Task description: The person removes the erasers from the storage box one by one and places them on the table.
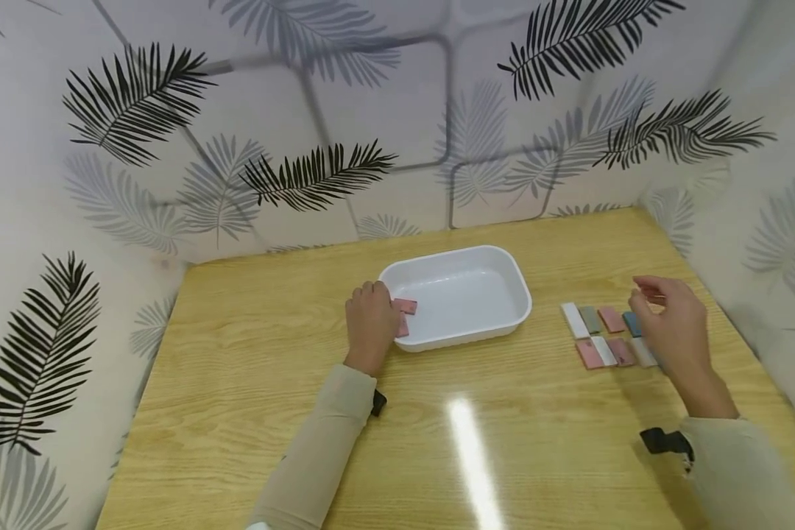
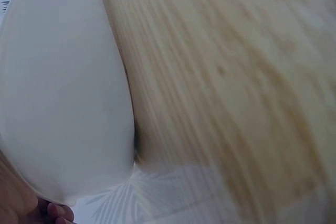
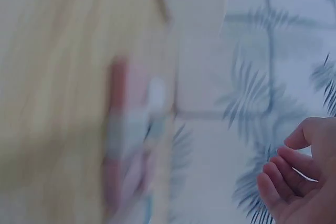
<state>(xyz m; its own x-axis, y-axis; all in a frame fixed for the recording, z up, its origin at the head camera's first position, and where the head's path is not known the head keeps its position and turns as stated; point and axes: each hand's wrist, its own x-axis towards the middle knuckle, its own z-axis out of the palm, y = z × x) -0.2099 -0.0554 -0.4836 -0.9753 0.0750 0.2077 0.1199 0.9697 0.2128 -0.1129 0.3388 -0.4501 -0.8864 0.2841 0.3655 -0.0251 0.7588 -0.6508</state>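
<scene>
My left hand grips the left rim of a white oblong tray; in the left wrist view the fingers curl at its edge. Inside the tray, beside that hand, lie small pink rectangular pieces, partly hidden by the hand. On the right, my right hand hovers above two rows of small flat pieces in pink, white, grey-green and blue. A white piece stands at the left end of the far row. The right wrist view shows loosely bent fingers holding nothing.
Everything stands on a wood-grain table. Walls covered in a leaf print close in the back and both sides. Black bands are on both wrists, and a bright light reflection crosses the front of the table.
</scene>
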